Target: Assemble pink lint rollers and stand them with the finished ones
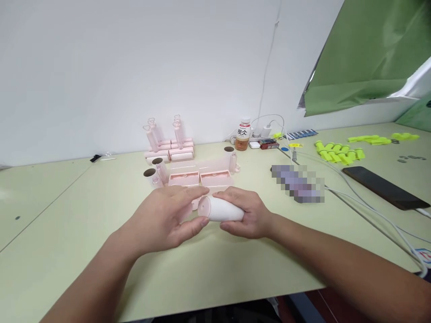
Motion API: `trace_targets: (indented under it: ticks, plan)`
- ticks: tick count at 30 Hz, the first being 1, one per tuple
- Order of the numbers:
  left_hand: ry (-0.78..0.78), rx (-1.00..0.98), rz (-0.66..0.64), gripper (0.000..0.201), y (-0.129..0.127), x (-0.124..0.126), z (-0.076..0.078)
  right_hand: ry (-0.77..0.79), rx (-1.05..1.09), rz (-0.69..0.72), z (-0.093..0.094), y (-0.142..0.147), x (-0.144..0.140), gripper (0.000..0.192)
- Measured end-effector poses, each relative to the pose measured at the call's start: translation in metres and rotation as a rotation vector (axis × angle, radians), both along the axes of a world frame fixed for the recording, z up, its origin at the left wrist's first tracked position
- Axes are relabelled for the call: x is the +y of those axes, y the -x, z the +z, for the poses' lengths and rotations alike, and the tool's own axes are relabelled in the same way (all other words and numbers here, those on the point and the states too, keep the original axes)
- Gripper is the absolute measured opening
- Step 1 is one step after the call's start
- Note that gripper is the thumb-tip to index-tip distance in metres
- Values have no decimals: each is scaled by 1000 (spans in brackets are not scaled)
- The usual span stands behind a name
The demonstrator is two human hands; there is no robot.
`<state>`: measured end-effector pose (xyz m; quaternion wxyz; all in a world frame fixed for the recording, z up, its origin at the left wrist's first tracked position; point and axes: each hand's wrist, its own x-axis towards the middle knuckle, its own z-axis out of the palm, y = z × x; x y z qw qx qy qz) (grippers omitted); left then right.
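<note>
White roll (pixel 224 210): in the right hand (pixel 252 214), over the table (pixel 202 278), pink end facing the left hand (pixel 161 215).
Right hand's grip: wrapped around the roll.
Left hand's grip: thumb and fingers spread beside the roll's pink end; contact unclear.
Dark phone (pixel 385 187): well right of the roll.
Pink boxes (pixel 185 181): just beyond the roll, partly blocked by the left hand.
Yellow-green pieces (pixel 345 158): beyond the roll, rightward.
Bottle (pixel 242 142): well behind the roll, label reading "炭仌".

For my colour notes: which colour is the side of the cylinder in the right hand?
The cylinder's side is white, seen in the head view.
</note>
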<state>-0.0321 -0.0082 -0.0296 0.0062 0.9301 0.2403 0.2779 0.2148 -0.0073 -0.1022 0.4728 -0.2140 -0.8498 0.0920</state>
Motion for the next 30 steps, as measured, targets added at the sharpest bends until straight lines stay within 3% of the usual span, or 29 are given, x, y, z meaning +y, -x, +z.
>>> trace_targets:
  ticks: [13,18,30]
  plan:
    - [-104,38,-82,32,0,7,-10,-10,-129,31,3,-8,6,50]
    - [-131,-2,-117,25,-6,8,-16,3,-113,28,5,-12,5,48]
    - [-203,-161,-73,31,-6,7,-14,150,-6,32,13,-19,7,43]
